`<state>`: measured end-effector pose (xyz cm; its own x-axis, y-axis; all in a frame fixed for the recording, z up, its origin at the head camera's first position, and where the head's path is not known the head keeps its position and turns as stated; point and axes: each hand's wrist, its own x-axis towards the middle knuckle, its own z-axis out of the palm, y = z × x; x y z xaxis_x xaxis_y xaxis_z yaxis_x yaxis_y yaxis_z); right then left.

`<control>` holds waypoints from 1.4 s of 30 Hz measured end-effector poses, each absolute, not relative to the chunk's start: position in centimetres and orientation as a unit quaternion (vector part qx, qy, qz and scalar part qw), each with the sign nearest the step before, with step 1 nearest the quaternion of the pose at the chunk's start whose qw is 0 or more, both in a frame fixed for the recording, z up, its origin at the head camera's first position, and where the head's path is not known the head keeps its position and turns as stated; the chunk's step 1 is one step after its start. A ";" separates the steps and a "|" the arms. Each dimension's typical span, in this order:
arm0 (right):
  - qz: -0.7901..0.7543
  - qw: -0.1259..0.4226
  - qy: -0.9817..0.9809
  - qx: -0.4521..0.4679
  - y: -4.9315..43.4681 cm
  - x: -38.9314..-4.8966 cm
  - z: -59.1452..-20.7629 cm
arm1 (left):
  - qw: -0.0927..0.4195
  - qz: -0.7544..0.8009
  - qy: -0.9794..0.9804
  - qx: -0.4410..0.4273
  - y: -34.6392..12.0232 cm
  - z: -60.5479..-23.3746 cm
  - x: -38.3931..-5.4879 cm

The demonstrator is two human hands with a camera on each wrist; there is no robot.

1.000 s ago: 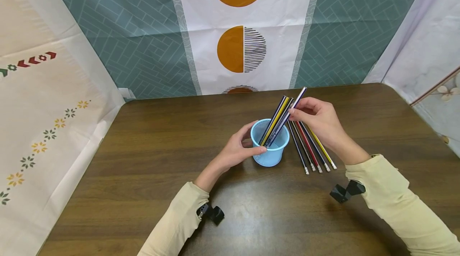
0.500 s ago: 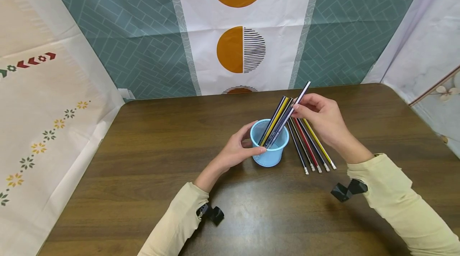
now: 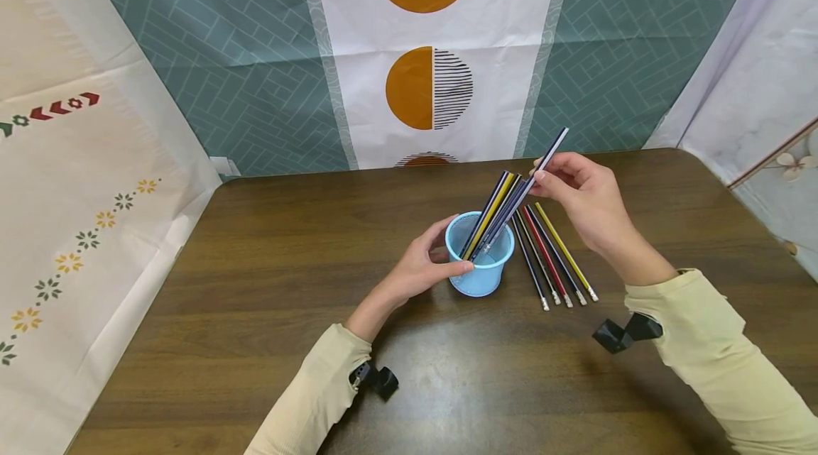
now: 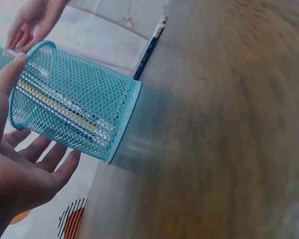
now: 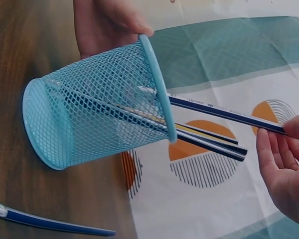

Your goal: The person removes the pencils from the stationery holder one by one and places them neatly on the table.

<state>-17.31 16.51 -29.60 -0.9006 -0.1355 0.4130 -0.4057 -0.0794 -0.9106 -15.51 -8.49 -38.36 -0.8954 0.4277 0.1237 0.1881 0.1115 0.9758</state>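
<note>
My left hand (image 3: 422,263) grips a light blue mesh pencil cup (image 3: 476,282) standing on the table, thumb at the near rim and fingers round its far left side. Pinched by its upper part in my right hand (image 3: 584,203) is a dark blue and white pencil (image 5: 219,113). It slants up to the right, and its lower end is still inside the cup, visible through the mesh. Several other pencils, one of them a yellow pencil (image 3: 491,215), lean in the cup against its right rim.
On the wooden table (image 3: 287,284), right of the cup, several pencils lie side by side in a fanned row, among them a red pencil (image 3: 546,256) and a yellow pencil (image 3: 567,253). A patterned cloth (image 3: 255,72) hangs behind the table's far edge.
My right hand has moved up and to the right, drawing the blue and white pencil partway out of the cup. The left hand and the cup have stayed in place.
</note>
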 end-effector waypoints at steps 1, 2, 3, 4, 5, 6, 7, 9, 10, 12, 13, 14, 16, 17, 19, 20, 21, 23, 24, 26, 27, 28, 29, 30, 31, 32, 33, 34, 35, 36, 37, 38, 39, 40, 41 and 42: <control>0.706 0.098 -0.671 0.203 16.5 -17.3 -29.5 | 0.095 0.633 0.740 0.207 -8.5 -38.4 -15.5; 0.708 0.099 -0.669 0.204 16.5 -17.3 -29.4 | 0.095 0.633 0.740 0.208 -8.5 -38.3 -15.5; 0.708 0.099 -0.669 0.205 16.5 -17.3 -29.4 | 0.095 0.633 0.740 0.207 -8.5 -38.3 -15.5; 0.708 0.099 -0.668 0.206 16.5 -17.3 -29.3 | 0.096 0.633 0.740 0.207 -8.5 -38.3 -15.5; 0.708 0.100 -0.667 0.207 16.5 -17.3 -29.2 | 0.096 0.633 0.740 0.207 -8.5 -38.3 -15.5; 0.708 0.102 -0.667 0.208 16.5 -17.3 -29.2 | 0.096 0.634 0.739 0.207 -8.5 -38.3 -15.5; 0.708 0.104 -0.667 0.209 16.5 -17.3 -29.1 | 0.095 0.634 0.739 0.208 -8.4 -38.3 -15.5; 0.703 0.112 -0.670 0.210 16.5 -17.3 -29.0 | 0.094 0.634 0.739 0.209 -8.4 -38.3 -15.5; 0.698 0.118 -0.675 0.209 16.5 -17.2 -29.0 | 0.094 0.634 0.739 0.210 -8.4 -38.3 -15.5; 0.692 0.128 -0.680 0.207 16.5 -17.2 -28.9 | 0.094 0.632 0.740 0.210 -8.4 -38.3 -15.5; 0.689 0.131 -0.682 0.207 16.5 -17.2 -28.8 | 0.095 0.632 0.740 0.209 -8.4 -38.4 -15.5; 0.687 0.135 -0.684 0.206 16.6 -17.2 -28.8 | 0.095 0.631 0.741 0.209 -8.5 -38.4 -15.5; 0.682 0.141 -0.688 0.203 16.6 -17.1 -28.6 | 0.097 0.631 0.741 0.207 -8.5 -38.4 -15.5; 0.684 0.142 -0.686 0.204 16.6 -17.1 -28.5 | 0.097 0.631 0.741 0.207 -8.5 -38.4 -15.5; 0.684 0.147 -0.686 0.202 16.7 -17.0 -28.3 | 0.097 0.631 0.741 0.207 -8.5 -38.4 -15.5; 0.681 0.149 -0.688 0.202 16.8 -16.9 -28.1 | 0.097 0.631 0.742 0.207 -8.5 -38.3 -15.5; 0.677 0.152 -0.691 0.201 16.8 -16.9 -28.0 | 0.097 0.630 0.742 0.207 -8.5 -38.3 -15.5; 0.676 0.154 -0.692 0.199 16.9 -16.8 -27.8 | 0.097 0.629 0.743 0.207 -8.5 -38.3 -15.5; 0.677 0.155 -0.691 0.199 17.0 -16.7 -27.7 | 0.097 0.629 0.743 0.207 -8.5 -38.3 -15.5; 0.683 0.157 -0.684 0.202 17.0 -16.6 -27.6 | 0.098 0.629 0.744 0.206 -8.4 -38.3 -15.5; 0.688 0.158 -0.678 0.204 17.0 -16.6 -27.5 | 0.098 0.628 0.744 0.206 -8.5 -38.3 -15.5; 0.694 0.159 -0.671 0.206 17.0 -16.6 -27.5 | 0.098 0.628 0.744 0.205 -8.4 -38.3 -15.5; 0.699 0.161 -0.665 0.208 17.0 -16.6 -27.5 | 0.098 0.629 0.744 0.205 -8.4 -38.3 -15.5; 0.705 0.164 -0.657 0.209 17.0 -16.6 -27.6 | 0.098 0.628 0.744 0.205 -8.5 -38.3 -15.5; 0.707 0.166 -0.654 0.210 17.1 -16.6 -27.6 | 0.098 0.628 0.744 0.204 -8.5 -38.3 -15.5; 0.708 0.167 -0.653 0.211 17.1 -16.6 -27.6 | 0.098 0.629 0.744 0.204 -8.5 -38.3 -15.5; 0.707 0.167 -0.654 0.211 17.1 -16.6 -27.6 | 0.098 0.629 0.743 0.205 -8.5 -38.4 -15.5; 0.706 0.167 -0.654 0.212 17.2 -16.6 -27.7 | 0.097 0.629 0.743 0.206 -8.5 -38.4 -15.6; 0.705 0.166 -0.655 0.213 17.2 -16.7 -27.7 | 0.096 0.630 0.742 0.208 -8.5 -38.4 -15.6; 0.704 0.164 -0.657 0.215 17.3 -16.7 -27.7 | 0.096 0.630 0.742 0.209 -8.5 -38.4 -15.6; 0.702 0.162 -0.659 0.217 17.4 -16.7 -27.8 | 0.095 0.630 0.741 0.211 -8.5 -38.4 -15.6; 0.701 0.159 -0.660 0.218 17.4 -16.7 -27.8 | 0.095 0.631 0.740 0.213 -8.5 -38.4 -15.6; 0.699 0.158 -0.662 0.220 17.5 -16.7 -27.8 | 0.094 0.631 0.740 0.214 -8.5 -38.4 -15.6; 0.696 0.156 -0.665 0.221 17.6 -16.8 -27.8 | 0.093 0.631 0.739 0.215 -8.5 -38.4 -15.6; 0.693 0.154 -0.669 0.221 17.7 -16.8 -27.8 | 0.093 0.632 0.738 0.216 -8.5 -38.4 -15.6; 0.688 0.153 -0.674 0.220 17.8 -16.8 -27.8 | 0.092 0.633 0.737 0.216 -8.5 -38.4 -15.6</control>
<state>-16.82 17.77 -27.84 -0.8561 -0.0868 0.5094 -0.5075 -0.0450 -0.8605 -15.60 -8.51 -38.39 -0.8899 0.4352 0.1371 0.2012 0.1046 0.9739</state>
